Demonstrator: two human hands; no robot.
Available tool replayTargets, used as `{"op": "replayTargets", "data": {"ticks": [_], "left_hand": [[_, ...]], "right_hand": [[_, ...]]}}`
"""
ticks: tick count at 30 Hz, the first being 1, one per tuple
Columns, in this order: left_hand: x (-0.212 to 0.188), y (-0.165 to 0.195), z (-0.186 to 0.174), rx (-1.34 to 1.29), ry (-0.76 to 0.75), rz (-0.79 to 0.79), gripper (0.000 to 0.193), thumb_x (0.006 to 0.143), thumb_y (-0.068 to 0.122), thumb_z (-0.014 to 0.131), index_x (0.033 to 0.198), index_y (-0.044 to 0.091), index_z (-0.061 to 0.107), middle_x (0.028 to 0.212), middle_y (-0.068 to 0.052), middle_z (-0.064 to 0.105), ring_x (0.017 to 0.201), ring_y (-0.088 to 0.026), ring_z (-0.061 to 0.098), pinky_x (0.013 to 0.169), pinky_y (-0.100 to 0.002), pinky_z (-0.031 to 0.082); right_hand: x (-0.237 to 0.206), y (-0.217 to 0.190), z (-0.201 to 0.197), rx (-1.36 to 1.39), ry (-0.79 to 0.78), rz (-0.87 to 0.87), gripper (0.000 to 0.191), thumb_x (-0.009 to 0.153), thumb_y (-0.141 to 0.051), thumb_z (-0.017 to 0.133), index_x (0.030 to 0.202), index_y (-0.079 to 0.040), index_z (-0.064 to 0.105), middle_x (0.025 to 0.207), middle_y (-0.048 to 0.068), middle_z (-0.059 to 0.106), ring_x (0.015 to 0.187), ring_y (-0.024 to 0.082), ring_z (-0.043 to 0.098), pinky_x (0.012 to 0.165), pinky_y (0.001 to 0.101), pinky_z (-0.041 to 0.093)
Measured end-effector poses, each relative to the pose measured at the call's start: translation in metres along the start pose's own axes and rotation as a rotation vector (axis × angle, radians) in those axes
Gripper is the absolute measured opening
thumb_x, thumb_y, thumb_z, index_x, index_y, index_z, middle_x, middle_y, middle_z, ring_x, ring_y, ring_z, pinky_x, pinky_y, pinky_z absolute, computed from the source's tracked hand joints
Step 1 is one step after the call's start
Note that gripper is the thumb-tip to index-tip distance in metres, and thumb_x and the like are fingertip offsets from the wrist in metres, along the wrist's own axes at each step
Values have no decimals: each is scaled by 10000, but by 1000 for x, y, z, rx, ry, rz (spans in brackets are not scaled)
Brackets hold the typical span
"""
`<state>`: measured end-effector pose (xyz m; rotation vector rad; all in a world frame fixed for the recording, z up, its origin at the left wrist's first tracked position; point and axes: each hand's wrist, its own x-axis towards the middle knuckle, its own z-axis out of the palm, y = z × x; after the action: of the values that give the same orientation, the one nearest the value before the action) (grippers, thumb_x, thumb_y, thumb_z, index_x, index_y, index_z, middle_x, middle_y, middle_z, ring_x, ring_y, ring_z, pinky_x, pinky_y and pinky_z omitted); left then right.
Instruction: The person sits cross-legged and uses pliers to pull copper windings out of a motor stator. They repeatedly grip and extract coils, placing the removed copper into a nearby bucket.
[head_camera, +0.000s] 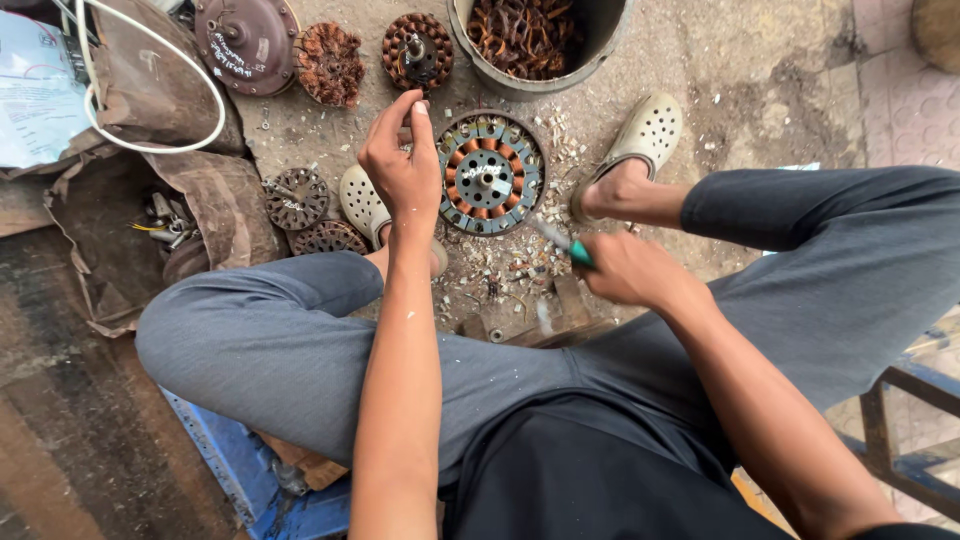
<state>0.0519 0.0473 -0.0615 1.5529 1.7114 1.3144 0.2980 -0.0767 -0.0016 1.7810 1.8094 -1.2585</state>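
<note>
Hands first, nearest the camera: right hand (625, 268) closed in a fist round a green-handled screwdriver (562, 244), its thin shaft pointing toward the motor stator (491, 174); tip blurred, contact cannot be told. Left hand (402, 160) raised over the stator's left edge, fingers loosely curled, thumb and forefinger drawn together; whether they pinch anything cannot be told. Stator lies flat on the floor (760, 80) between the person's two pale perforated clogs (648, 130), ringed by light chips and scraps. It is a round laminated steel disc with copper coils wound in the slots and a short shaft at the centre. Judged heavy and rigid, unlikely to slide; metal rim and centre hub look the sound places to grip, whereas the copper winding is thin, easily nicked, and slot edges probably sharp. Farther out: smaller wound stators (297, 197) at left, a brown round motor cover (246, 42), and a bucket (590, 50) of tangled copper wire at the top.
</note>
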Motion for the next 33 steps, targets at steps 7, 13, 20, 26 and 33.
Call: {"op": "replayTargets", "data": {"ticks": [7,13,20,26,33], "left_hand": [[-3,-2,7,-77,-22,8,176,998,127,664,1112,48,771,1049,-99,792,897,-175,778,731,-290,615],[-6,-6,14,35,-85,-19,184,966,157,689,1088,44,768,1035,-111,778,928,-227,761,824,-343,590],[-6,-10,14,49,-79,-24,181,964,166,687,1075,49,769,1036,-111,780,959,-245,755,850,-358,578],[-5,-9,18,21,-76,-44,188,968,177,682,1083,63,777,1053,-104,779,967,-231,749,849,-354,582],[-3,-8,22,-10,-59,-2,187,979,168,680,1101,64,776,1060,-102,776,938,-216,758,803,-332,600]], "right_hand": [[-40,4,8,105,38,-44,250,910,-312,640,1053,-108,668,876,226,721,880,444,679,783,568,506],[-31,1,-5,170,359,-146,218,965,-238,615,1077,-53,637,832,252,691,825,475,653,723,576,484],[-16,-4,-17,-127,395,-128,233,945,-230,600,1086,-55,661,793,218,706,726,427,681,633,569,514],[-18,-19,-47,-345,329,-93,347,862,-100,549,1183,-103,680,737,165,705,574,287,677,494,471,526],[6,-81,-75,-1018,58,-95,182,903,-268,686,871,-104,759,671,66,638,560,126,629,466,295,435]]}}
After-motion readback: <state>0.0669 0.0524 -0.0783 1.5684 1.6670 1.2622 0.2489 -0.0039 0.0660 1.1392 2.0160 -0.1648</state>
